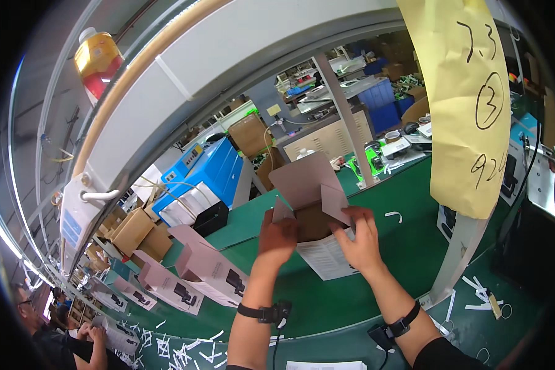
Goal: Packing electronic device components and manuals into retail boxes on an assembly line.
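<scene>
An open cardboard box (328, 258) stands on the green worktop, its large back flap raised and its brown inside showing. My left hand (277, 239) grips the box at its left side flap, the fingers partly hidden in shadow. On the other side, my right hand (359, 242) has its thumb at the front edge and its fingers on the right side flap. Both wrists wear black straps with small devices and cables. To the left, a row of similar printed boxes, the nearest being a pale box (219, 276) with its top flap up, lines the bench.
A yellow handwritten paper (465, 111) hangs on the metal post at right. White paper strips (185, 351) litter the near edge. Behind stand a blue machine (206, 176) and a black tray (211, 218). Another person (74, 348) holds a box at lower left.
</scene>
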The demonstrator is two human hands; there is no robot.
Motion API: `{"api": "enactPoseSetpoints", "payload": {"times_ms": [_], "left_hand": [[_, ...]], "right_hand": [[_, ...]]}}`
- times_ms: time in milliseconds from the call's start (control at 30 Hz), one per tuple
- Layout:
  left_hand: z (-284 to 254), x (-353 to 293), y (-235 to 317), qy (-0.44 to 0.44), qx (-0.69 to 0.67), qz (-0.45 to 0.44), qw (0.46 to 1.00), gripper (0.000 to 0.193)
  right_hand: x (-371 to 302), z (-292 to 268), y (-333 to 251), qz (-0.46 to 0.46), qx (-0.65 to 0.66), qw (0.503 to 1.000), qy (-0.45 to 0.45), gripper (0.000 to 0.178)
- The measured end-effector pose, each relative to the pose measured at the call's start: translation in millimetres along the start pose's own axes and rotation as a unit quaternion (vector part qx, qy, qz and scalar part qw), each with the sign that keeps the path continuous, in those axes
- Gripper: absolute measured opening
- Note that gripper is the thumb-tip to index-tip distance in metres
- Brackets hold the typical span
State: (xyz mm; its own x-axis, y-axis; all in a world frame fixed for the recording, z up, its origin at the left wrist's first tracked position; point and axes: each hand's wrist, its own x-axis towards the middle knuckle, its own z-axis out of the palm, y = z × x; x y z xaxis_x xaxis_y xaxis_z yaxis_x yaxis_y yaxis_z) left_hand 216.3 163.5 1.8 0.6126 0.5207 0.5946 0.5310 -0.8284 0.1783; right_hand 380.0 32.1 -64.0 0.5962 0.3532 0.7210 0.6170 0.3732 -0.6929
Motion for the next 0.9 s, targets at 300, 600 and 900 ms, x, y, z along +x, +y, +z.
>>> {"api": "enactPoseSetpoints", "payload": {"times_ms": [300,600,900], "left_hand": [[4.4,-12.5,20.2,0.11,0.092,-0.031,0.989,0.044],[1.6,-7.6,34.4,0.162,0.07,-0.029,0.984,0.038],[5.1,-1.8,34.4,0.099,0.219,-0.075,0.968,0.028]], "right_hand": [[-3.0,-2.4,-10.5,0.021,0.007,1.0,-0.007,0.041],[3.5,-5.0,-5.3,0.011,0.004,1.0,-0.001,0.042],[2.8,-10.0,-8.5,0.017,0.006,1.0,0.002,0.041]]}}
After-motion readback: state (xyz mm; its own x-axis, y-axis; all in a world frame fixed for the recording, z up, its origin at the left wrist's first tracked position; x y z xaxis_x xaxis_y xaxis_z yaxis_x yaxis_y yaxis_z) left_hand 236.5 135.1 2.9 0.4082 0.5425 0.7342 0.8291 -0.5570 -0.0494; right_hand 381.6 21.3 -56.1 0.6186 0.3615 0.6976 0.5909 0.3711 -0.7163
